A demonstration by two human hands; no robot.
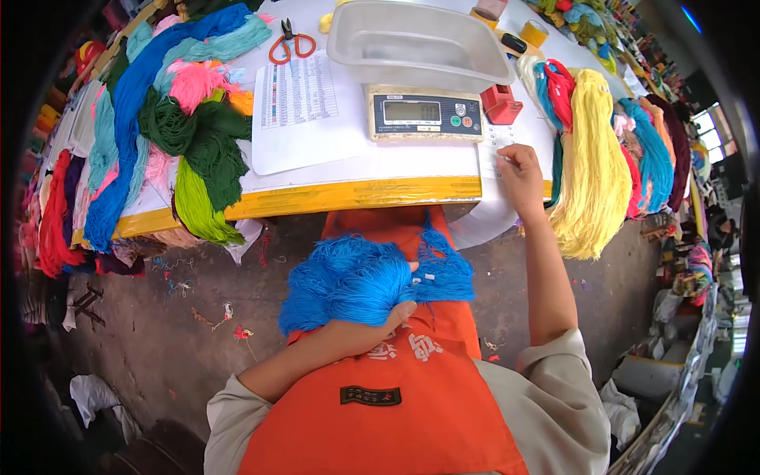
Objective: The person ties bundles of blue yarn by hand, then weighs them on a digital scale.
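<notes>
A bright blue skein of yarn (360,277) lies bunched across my lap, over the orange apron. My left hand (398,315) is wrapped around its right part, and some of the fingers are hidden by the strands. More blue yarn (445,269) hangs to the right of that hand, with small white tags near it. At the table's front edge, my right hand (521,176) has its fingertips pinched together over a strip of white labels (491,176). Whether a label is between those fingertips I cannot make out.
A digital scale (423,115) bears a translucent plastic tub (419,36). Beside it are a red block-like holder (501,104), a printed chart (305,119) and scissors (291,43). Colored skeins (198,138) drape at left; a yellow skein (590,174) hangs over the right edge.
</notes>
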